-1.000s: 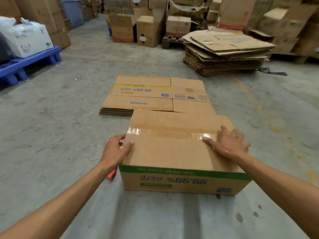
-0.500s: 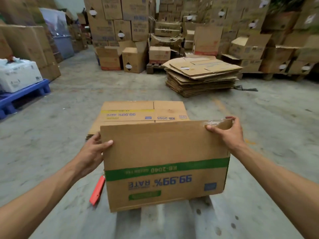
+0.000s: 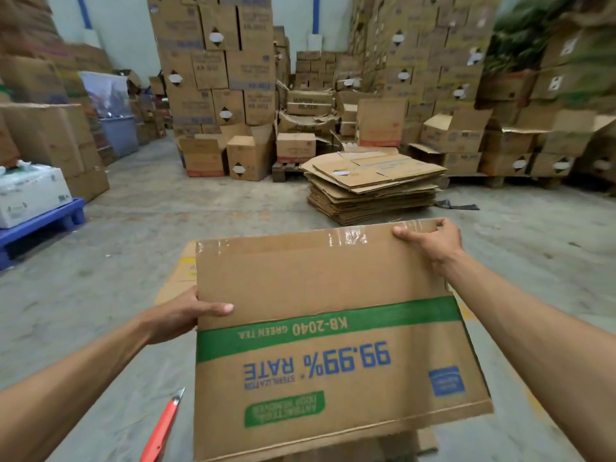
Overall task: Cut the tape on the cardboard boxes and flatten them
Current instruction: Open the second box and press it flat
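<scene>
Stacked cartons (image 3: 213, 78) fill the back of the warehouse, and a pile of flattened cardboard (image 3: 373, 185) lies on the concrete floor (image 3: 233, 201). The cardboard box (image 3: 326, 328) is held up in front, print upside down, clear tape (image 3: 350, 236) along its top edge. The right hand (image 3: 433, 241) curls its fingers over the top right corner. The left hand (image 3: 183, 315) grips the left edge, thumb on the front. A red box cutter (image 3: 163, 428) lies on the floor below.

Grey concrete floor (image 3: 206, 208), pale wall (image 3: 126, 31), blue pallet (image 3: 43, 225).
</scene>
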